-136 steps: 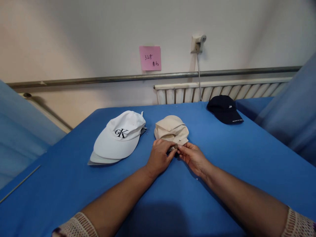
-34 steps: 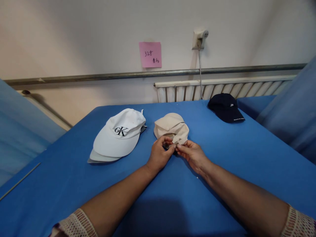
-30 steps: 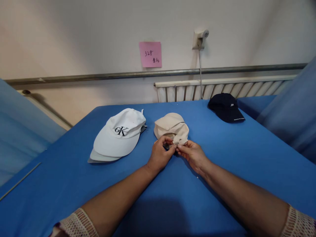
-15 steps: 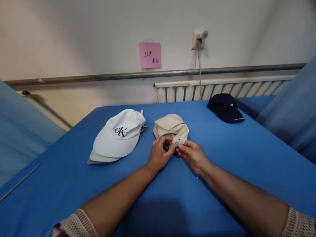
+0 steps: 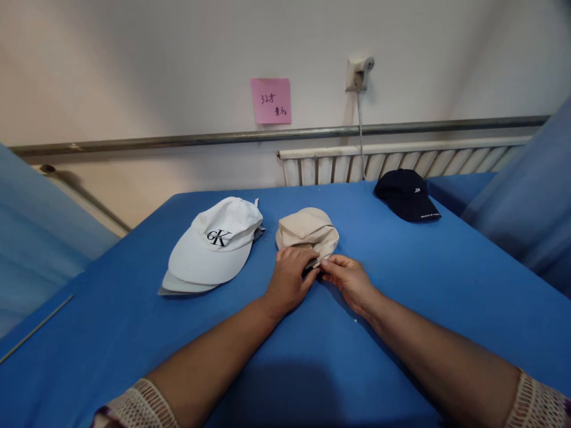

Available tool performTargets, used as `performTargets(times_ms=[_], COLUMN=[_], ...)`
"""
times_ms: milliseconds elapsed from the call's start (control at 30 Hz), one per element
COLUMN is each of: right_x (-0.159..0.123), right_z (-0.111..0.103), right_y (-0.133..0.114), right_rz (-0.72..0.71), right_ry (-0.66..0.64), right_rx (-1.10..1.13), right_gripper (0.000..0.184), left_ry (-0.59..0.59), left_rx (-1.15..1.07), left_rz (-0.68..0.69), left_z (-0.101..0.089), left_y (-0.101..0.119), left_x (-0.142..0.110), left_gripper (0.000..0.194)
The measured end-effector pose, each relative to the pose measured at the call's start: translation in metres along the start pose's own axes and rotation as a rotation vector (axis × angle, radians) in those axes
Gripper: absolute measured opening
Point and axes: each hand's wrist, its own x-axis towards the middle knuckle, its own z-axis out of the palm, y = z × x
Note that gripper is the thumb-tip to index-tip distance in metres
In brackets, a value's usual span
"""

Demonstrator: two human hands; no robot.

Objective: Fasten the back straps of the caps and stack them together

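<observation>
- Blue sheet [image 5: 366,232] covers the table before you; behind it stands a pale wall [image 5: 178,77].
- Fingers: your left hand [image 5: 289,279] curls over the near edge of the beige cap [image 5: 307,223], thumb tucked below, while your right hand [image 5: 350,282] pinches the same edge from the right. Both grasp; whether the fingertips touch each other, you cannot tell.
- Held part: a small dark patch shows between the fingertips, where the cap's band [image 5: 328,244] runs down to them. Your left fingers hide most of it.
- Cap: it rests mid-table between your hands and the wall, its opening towards you, the crown button facing up.
- Progress, as judged: handling of the band appears under way and unfinished, since both hands grip it; whether its ends are joined is hidden from you.
- To your left: the white cap [image 5: 209,261] lies on at least one other cap, whose brim [image 5: 181,285] juts out beneath. This stack looks already made.
- Far right: the navy cap [image 5: 404,190] sits alone, touched by neither hand; you cannot tell whether it is finished or waiting.
- Beyond: rail [image 5: 214,140], radiator [image 5: 392,160] and pink note [image 5: 270,101].
</observation>
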Motion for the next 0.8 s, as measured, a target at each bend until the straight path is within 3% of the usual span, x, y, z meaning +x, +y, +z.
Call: performTargets(times_ms=[367,800], right_x=[0.0026,0.0018], right_z=[-0.0066,-0.0007], right_y=[-0.0072,-0.0085], right_rz=[0.177,0.039], right_ry=[-0.012,0.172], right_rx=[0.357,0.115], right_gripper=[0.020,0.024], left_ry=[0.054,-0.003], left_rx=[-0.095,-0.167], left_rz=[-0.044,-0.022], left_z=[0.0012,0.0018], left_y=[-0.0019,0.0026], left_x=[-0.0008,-0.0010], left_gripper=[0.019,0.019])
